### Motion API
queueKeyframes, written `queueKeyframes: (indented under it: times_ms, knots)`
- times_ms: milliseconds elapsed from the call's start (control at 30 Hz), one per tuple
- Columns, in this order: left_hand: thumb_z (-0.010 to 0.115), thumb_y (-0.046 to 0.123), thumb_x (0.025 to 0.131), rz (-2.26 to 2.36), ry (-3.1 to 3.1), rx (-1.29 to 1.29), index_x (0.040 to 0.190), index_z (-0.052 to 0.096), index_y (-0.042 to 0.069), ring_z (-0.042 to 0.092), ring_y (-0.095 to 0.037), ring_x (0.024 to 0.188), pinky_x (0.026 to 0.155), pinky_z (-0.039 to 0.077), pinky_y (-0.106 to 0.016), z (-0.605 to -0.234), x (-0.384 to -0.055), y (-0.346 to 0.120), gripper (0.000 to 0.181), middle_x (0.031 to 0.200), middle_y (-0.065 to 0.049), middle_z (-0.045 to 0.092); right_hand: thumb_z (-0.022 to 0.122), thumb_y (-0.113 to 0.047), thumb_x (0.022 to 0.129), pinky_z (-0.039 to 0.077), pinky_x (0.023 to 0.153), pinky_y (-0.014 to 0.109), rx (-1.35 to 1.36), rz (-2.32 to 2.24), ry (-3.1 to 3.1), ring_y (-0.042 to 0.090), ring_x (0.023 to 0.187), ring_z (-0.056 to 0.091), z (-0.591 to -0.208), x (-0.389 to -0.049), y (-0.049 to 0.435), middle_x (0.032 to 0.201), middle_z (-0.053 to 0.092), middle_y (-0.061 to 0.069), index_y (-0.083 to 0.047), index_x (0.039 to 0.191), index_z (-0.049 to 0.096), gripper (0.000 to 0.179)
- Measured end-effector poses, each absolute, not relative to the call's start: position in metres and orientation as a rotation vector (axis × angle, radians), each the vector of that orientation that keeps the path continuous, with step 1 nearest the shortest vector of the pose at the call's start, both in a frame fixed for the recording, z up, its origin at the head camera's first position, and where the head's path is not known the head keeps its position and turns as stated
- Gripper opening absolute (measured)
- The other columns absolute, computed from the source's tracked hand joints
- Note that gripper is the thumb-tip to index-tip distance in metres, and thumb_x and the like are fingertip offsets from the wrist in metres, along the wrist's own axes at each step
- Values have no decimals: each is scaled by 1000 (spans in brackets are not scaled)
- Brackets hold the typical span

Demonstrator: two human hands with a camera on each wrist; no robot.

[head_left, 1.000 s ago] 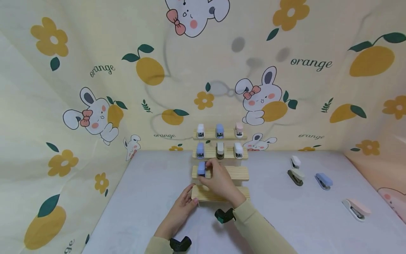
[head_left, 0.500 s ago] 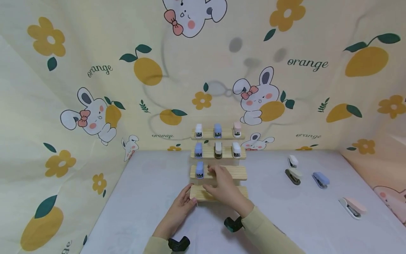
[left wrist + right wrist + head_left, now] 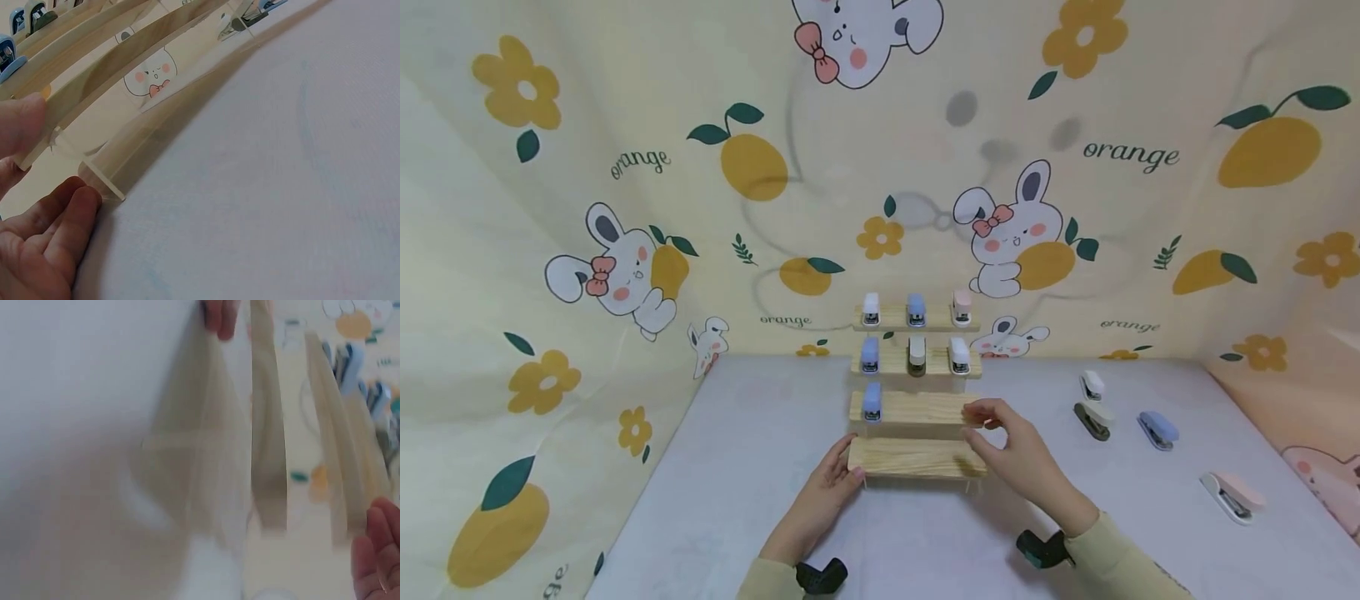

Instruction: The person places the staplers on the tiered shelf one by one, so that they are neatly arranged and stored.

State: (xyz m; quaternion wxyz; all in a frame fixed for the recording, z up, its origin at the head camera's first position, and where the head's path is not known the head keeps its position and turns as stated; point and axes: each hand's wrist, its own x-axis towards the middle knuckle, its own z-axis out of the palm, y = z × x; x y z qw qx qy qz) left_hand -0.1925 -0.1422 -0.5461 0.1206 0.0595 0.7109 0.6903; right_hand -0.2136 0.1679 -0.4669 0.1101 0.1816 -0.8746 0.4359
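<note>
A tiered wooden display rack (image 3: 917, 457) stands mid-table. My left hand (image 3: 824, 490) grips its lowest shelf at the left end. In the left wrist view the thumb (image 3: 25, 122) lies against the shelf edge, the other fingers lower down by a clear leg. My right hand (image 3: 1018, 454), thumb and fingers apart, holds nothing and is by the right ends of the two lower shelves. A blue mini stapler (image 3: 872, 402) sits at the left of the second shelf from the bottom. The shelf above carries a blue, a beige-and-dark and a white stapler (image 3: 959, 356).
The top shelf bears a white, a blue and a pink stapler (image 3: 962, 307). On the cloth to the right lie a white stapler (image 3: 1092, 385), a beige-and-dark stapler (image 3: 1093, 420), a blue stapler (image 3: 1159, 430) and a pink stapler (image 3: 1232, 497). A printed backdrop (image 3: 820, 225) rises behind.
My right hand has let go of the blue stapler on the second shelf from the bottom and moved right. The stapler stays there; my left hand keeps its place on the rack.
</note>
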Motion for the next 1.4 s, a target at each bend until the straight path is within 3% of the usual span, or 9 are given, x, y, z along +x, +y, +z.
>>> queueKeyframes:
  times_ms: [133,300,533,833,1000,1400]
  knots:
    - [60,35,95,2016,2070,169,153,26,25,29,-28,140,113,26,-42,-546,-193,-142,68,157,-15,24,67,-28,93,53,78,37,397,1192,-2570,16,95,60,-472,-218,200,111,65,0,-13,118,60,30]
    - [60,35,95,2021,2059,174,153,27,25,31,-30,139,113,25,-44,-547,-193,-143,67,155,-19,26,66,-33,93,50,80,33,284,1096,-2598,22,99,60,-480,-227,240,115,64,6,-10,121,58,37]
    - [60,33,95,2027,2066,182,153,27,25,31,-30,140,113,25,-44,-548,-193,-143,67,155,-18,26,59,-45,95,44,93,55,141,1117,-2667,38,115,50,-482,-235,286,128,55,19,-6,130,50,54]
    - [61,34,95,2018,2078,160,153,28,26,30,-31,140,113,26,-44,-547,-192,-143,67,155,-19,25,58,-49,94,30,94,71,-12,1179,-2678,54,127,32,-483,-240,311,139,40,33,0,140,44,68]
    - [61,34,95,2019,2073,152,153,27,24,30,-31,140,113,26,-45,-546,-192,-142,67,155,-20,26,58,-49,94,28,97,71,-53,1201,-2702,55,129,29,-490,-244,318,142,34,36,1,142,41,71]
    - [62,34,94,2025,2072,140,152,28,25,29,-29,141,113,26,-43,-548,-193,-142,68,156,-17,25,46,-60,95,46,80,55,-143,1162,-2950,48,113,44,-512,-248,332,138,32,39,0,152,18,88]
